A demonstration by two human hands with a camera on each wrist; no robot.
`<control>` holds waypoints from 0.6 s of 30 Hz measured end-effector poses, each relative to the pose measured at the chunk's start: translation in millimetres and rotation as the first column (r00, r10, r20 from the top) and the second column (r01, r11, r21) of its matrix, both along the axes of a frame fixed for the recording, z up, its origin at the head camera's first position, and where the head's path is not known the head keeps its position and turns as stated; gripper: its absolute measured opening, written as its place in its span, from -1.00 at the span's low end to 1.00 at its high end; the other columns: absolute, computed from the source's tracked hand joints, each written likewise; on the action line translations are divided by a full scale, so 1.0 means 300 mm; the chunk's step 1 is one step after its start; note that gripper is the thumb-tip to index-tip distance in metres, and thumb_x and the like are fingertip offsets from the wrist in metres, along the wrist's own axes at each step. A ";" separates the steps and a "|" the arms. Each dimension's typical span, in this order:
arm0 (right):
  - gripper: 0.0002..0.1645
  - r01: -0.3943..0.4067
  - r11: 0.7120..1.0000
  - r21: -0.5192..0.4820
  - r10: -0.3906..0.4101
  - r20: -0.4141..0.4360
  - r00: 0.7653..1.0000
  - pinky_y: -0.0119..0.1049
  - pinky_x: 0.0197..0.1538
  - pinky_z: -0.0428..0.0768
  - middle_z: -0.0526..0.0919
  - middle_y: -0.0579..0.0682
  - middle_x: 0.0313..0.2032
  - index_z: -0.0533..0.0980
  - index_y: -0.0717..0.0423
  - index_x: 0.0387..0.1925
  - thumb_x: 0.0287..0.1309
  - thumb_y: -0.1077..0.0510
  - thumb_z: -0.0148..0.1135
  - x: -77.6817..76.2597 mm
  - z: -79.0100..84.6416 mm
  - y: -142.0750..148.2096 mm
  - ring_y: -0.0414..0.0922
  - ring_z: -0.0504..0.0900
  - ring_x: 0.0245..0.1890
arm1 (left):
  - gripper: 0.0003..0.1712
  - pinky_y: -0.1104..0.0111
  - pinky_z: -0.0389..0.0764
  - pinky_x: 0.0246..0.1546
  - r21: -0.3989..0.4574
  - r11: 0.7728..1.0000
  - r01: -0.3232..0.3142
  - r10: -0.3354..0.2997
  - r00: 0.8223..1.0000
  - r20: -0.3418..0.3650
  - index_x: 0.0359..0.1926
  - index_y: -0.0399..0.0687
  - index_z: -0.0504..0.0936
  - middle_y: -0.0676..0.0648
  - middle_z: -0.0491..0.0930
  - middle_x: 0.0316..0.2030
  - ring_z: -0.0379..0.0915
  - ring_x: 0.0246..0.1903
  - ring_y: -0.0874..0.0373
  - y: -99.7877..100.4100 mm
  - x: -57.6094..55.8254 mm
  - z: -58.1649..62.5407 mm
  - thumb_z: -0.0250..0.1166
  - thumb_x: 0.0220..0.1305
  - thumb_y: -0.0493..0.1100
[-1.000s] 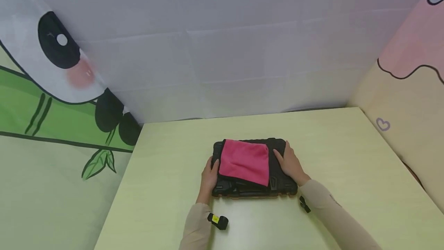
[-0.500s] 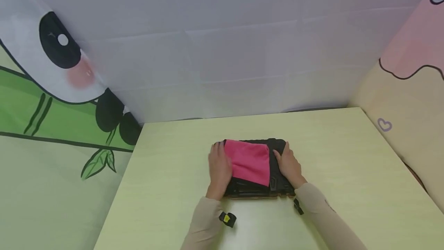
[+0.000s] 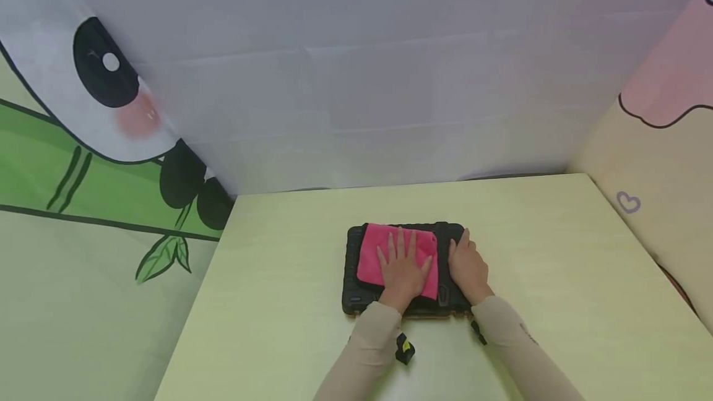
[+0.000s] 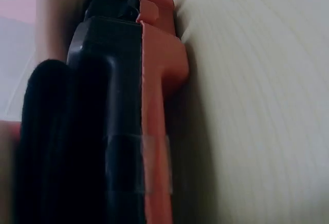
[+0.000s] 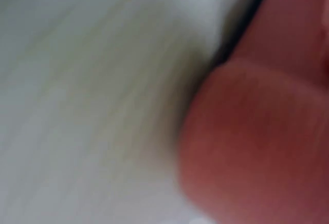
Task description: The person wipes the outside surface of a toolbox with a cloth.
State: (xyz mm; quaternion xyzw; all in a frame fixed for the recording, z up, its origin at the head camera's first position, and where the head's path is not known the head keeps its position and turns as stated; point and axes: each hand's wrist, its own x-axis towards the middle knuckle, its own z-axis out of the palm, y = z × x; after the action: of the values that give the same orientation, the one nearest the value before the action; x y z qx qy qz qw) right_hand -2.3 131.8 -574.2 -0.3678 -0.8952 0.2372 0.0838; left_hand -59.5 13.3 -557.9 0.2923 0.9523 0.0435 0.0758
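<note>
A black hard plastic case [image 3: 352, 302] lies flat on the table, its orange lower shell [image 4: 154, 90] showing along the side in the left wrist view. On its lid rests a folded pink cloth [image 3: 367, 258] with a black edge. My left hand [image 3: 402, 272] lies palm down on the cloth, fingers straight and spread. At the case's right end my right hand [image 3: 469, 270] holds the edge, thumb over the lid and the other fingers along the side. Blurred skin of the right hand [image 5: 247, 147] fills much of the right wrist view.
The pale wood-grain table [image 3: 278, 252] extends around the case on all sides. A light cloth backdrop [image 3: 390, 98] rises behind its far edge, and printed cartoon panels stand to the left and right.
My left hand has left the case's left side, risen over the lid and moved right onto the cloth, where its fingers spread. My right hand stays at the right end.
</note>
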 end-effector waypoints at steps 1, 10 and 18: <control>-0.35 -0.001 1.000 0.009 0.001 -0.008 1.000 0.12 -0.41 0.54 0.35 0.44 0.09 -0.02 0.35 0.35 0.38 0.05 -0.25 0.000 0.003 -0.001 0.26 0.58 -0.37 | -0.19 -0.08 -0.23 0.36 0.006 1.000 0.004 -0.004 1.000 -0.001 0.44 0.24 -0.15 0.00 -0.23 0.46 -0.40 0.44 -0.02 0.001 -0.002 -0.001 -0.19 0.27 0.36; -0.44 -0.016 0.999 0.034 0.017 -0.010 1.000 -0.05 -0.63 0.43 0.32 0.44 0.12 0.05 -0.02 0.39 0.40 0.06 -0.28 0.006 0.008 -0.002 0.08 0.47 -0.68 | -0.16 -0.12 -0.23 0.34 0.114 0.993 -0.044 0.045 0.999 -0.010 0.43 0.27 -0.07 0.00 -0.12 0.45 -0.34 0.44 -0.02 -0.079 -0.054 -0.001 -0.14 0.21 0.41; -0.44 -0.024 0.999 0.037 0.025 -0.020 0.999 -0.17 -0.70 0.33 0.38 0.46 0.04 0.04 0.00 0.40 0.42 0.03 -0.29 0.005 -0.011 -0.004 -0.03 0.38 -0.75 | -0.15 -0.16 0.29 0.14 0.298 0.927 -0.228 0.216 0.974 0.073 0.41 0.24 0.05 -0.23 -0.01 0.39 0.08 0.30 -0.22 -0.286 -0.135 -0.012 0.08 0.16 0.32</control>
State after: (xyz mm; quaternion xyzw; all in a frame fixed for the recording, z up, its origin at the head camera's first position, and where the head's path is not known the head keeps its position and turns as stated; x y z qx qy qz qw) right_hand -0.7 130.5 -577.5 -0.3528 -0.9030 0.2254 0.0965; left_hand -99.9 -72.6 -561.6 0.1901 0.9594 0.2037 0.0427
